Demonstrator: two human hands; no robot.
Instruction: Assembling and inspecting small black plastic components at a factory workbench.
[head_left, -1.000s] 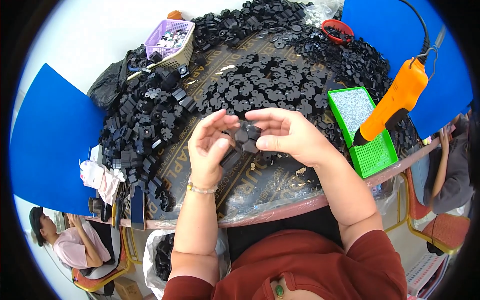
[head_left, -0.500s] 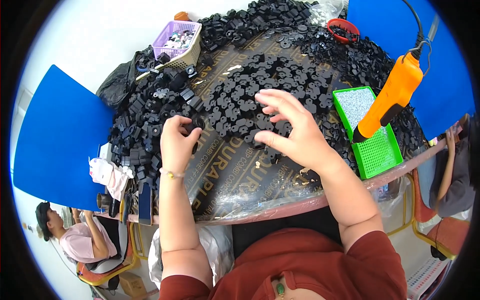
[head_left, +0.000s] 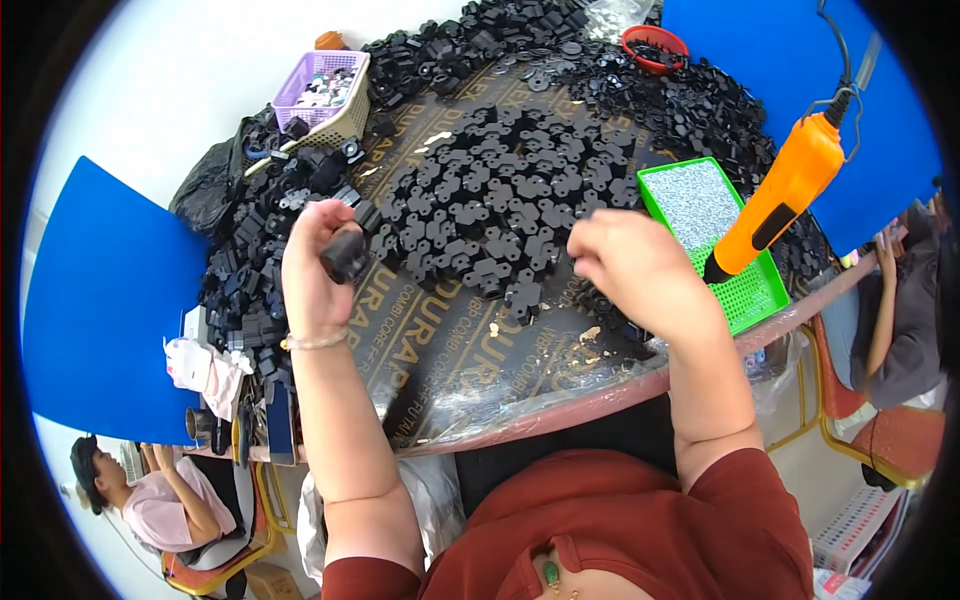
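Observation:
My left hand (head_left: 308, 275) is closed on a dark, chunky black plastic part (head_left: 345, 257), held above the table at the edge of the left pile. My right hand (head_left: 640, 258) hovers right of the middle, fingers curled together and slightly blurred. Whatever its fingertips pinch, if anything, is too small to make out. Between and beyond both hands lies a spread of flat black plates (head_left: 490, 205) with holes. Blocky black housings (head_left: 250, 270) are heaped beside my left hand.
An orange electric screwdriver (head_left: 790, 190) hangs by its cord over a green tray (head_left: 765, 300) with small silvery pieces. A red bowl (head_left: 655, 48), a purple basket (head_left: 305, 85) and blue partitions (head_left: 110, 310) stand around the black-covered table. Other people sit at both sides.
My left hand has turned, bringing the black part into clearer view. My right hand has moved right relative to the plates, and its spread fingers have curled together. The whole view has shifted slightly.

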